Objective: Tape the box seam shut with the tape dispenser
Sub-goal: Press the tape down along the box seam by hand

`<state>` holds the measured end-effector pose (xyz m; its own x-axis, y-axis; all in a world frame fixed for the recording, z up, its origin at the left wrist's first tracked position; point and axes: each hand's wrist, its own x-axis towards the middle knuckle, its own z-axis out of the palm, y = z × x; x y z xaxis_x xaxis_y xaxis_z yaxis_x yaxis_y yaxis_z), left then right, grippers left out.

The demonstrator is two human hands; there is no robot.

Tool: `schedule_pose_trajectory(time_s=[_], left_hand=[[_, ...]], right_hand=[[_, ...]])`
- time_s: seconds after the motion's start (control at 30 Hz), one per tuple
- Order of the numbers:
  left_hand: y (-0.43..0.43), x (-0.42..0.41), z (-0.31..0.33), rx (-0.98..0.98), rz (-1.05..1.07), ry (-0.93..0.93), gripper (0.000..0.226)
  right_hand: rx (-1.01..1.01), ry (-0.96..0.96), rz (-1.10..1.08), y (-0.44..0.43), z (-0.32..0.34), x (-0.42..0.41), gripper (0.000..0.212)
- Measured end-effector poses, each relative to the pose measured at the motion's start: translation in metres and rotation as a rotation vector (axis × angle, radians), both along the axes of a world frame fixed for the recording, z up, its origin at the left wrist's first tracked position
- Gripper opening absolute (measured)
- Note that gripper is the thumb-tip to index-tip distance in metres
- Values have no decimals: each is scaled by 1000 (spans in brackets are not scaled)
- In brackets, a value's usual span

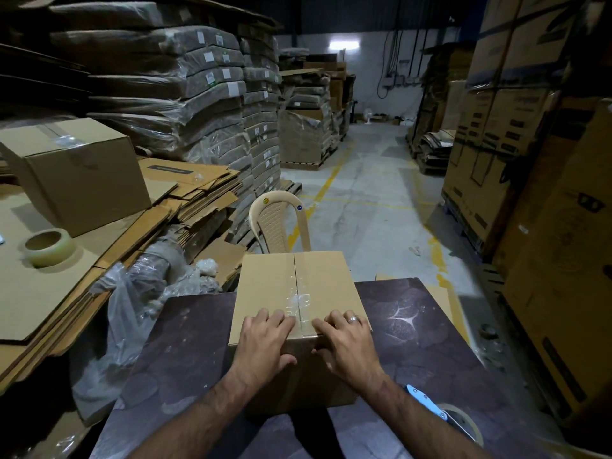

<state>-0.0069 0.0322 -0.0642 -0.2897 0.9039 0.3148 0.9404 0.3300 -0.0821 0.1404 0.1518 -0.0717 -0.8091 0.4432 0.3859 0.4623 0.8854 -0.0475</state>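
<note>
A brown cardboard box [265,286] stands on a dark table [420,329] in front of me. Its top seam [295,276] runs away from me, with clear tape crinkled along its near half. My left hand [265,339] lies flat on the box's near top edge, left of the seam, fingers spread, thumb down the front face. My right hand [344,346], wearing a ring, presses the same edge right of the seam. Neither hand holds anything. The tape dispenser [443,415], blue-handled with a tape roll, lies on the table at the lower right, partly behind my right forearm.
A spare tape roll [49,246] sits on flattened cardboard sheets [49,293] to the left, beside a taped box [76,170]. A beige plastic chair [278,223] stands behind the table. Crumpled plastic wrap [132,299] lies at the table's left. Stacked cartons line both sides of the aisle.
</note>
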Motion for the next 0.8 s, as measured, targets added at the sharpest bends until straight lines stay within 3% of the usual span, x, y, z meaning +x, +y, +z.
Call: schedule_pose_trajectory(time_s=[0.23,0.5,0.7,0.8], left_hand=[[5,-1,3,-184,-37,-50,79],[12,-4,11,-297,34,-110,90],[18,-4,13,-344,80,-146,95],[21,-5,13,-349,82,-160,94]], right_hand=[[32,-217,57,-3,19,-8,67],[-126,-500,46,5,39,-45,93],[-95,-482,26,-2,34,-40,81],[-111,-500,36,1,37,-41,85]])
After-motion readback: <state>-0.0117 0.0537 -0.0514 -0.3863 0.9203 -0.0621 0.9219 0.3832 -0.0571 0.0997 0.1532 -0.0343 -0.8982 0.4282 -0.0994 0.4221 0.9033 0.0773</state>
